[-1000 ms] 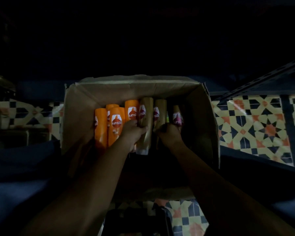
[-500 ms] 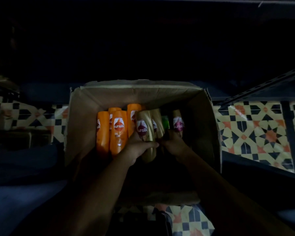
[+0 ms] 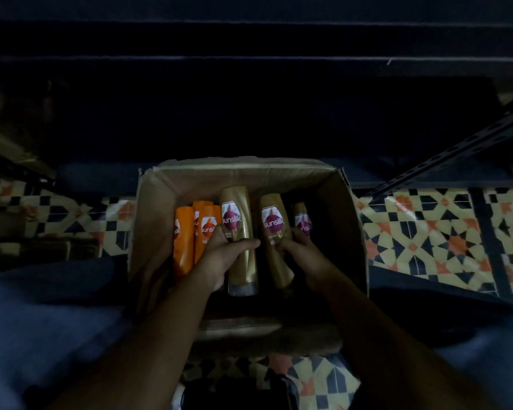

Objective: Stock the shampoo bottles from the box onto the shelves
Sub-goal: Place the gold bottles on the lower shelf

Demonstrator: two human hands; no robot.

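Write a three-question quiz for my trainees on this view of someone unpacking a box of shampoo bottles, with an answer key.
1. True or false: the left hand and the right hand each grip one gold bottle.
2. Multiple choice: where do the orange bottles stand in the cardboard box? A) on the person's left side B) on the person's right side C) outside it
3. Fill in: a third gold bottle stands to the ___ of the right hand's gold bottle.

Key
1. True; the left hand's gold bottle is raised above the orange ones.
2. A
3. right
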